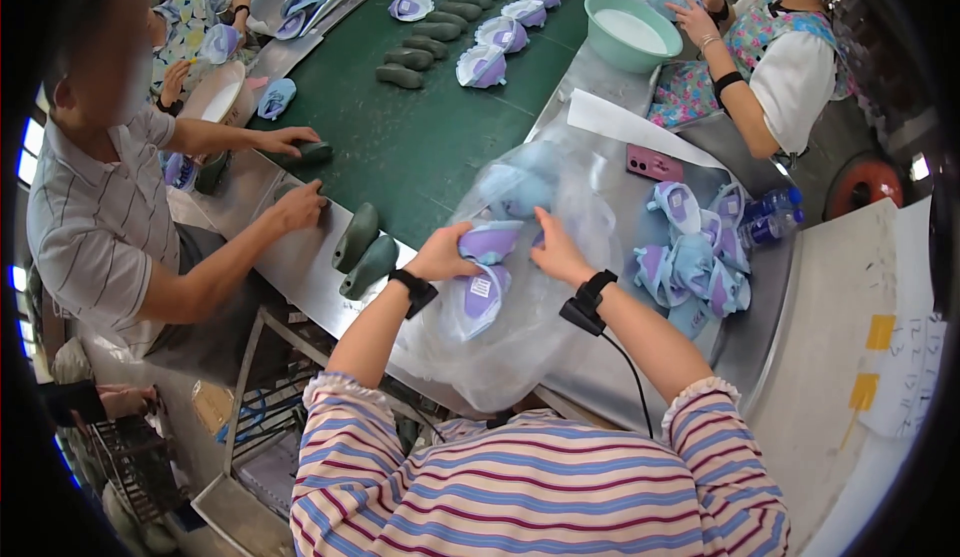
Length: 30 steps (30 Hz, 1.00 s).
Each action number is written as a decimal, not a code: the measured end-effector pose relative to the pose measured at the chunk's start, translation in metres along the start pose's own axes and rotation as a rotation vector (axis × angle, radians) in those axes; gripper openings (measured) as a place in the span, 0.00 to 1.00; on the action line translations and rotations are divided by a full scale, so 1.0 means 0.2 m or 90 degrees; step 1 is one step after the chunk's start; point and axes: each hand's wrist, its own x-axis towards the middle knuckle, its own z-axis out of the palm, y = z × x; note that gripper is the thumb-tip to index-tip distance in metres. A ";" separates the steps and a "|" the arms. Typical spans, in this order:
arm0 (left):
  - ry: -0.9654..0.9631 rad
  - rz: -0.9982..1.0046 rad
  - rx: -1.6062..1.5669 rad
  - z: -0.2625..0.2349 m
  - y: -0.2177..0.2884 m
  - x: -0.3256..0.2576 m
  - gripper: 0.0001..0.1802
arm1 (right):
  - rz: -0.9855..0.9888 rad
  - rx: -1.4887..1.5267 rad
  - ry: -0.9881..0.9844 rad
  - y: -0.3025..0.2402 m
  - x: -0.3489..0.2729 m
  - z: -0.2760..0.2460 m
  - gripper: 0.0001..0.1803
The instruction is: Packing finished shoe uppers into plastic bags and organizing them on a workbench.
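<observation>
My left hand [441,255] is closed on a pair of light blue and purple shoe uppers [483,297], one above the other. They lie over a large clear plastic bag [525,332] that spreads across the table edge in front of me. My right hand [560,255] is closed on the bag's film, thumb up, to the right of the uppers. Through the film beyond my hands shows a light blue bundle [520,182], its details blurred by the plastic. Right of my right wrist lies a pile of similar uppers [695,262].
Two dark green shoe lasts [368,267] rest on the metal edge left of the bag. A co-worker's hands [300,207] are near another last. Ahead, a green conveyor belt [420,147] carries rows of lasts and uppers. A phone [655,163], bottles [772,217] and a green basin [632,32] stand rightward.
</observation>
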 end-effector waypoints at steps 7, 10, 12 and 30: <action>0.134 -0.088 -0.702 0.18 0.14 -0.32 0.19 | 0.133 0.655 -0.302 -0.25 -0.24 -0.16 0.38; 0.427 -0.039 -0.606 0.28 0.09 -0.30 0.19 | -0.157 0.064 -0.342 -0.13 -0.34 0.00 0.36; 0.494 -0.010 -0.749 0.22 0.27 -0.30 0.20 | -0.307 -0.362 -0.639 0.06 -0.42 0.09 0.31; -0.008 0.046 -0.199 0.03 0.59 -0.34 0.12 | -0.257 0.284 0.045 -0.42 -0.57 -0.27 0.41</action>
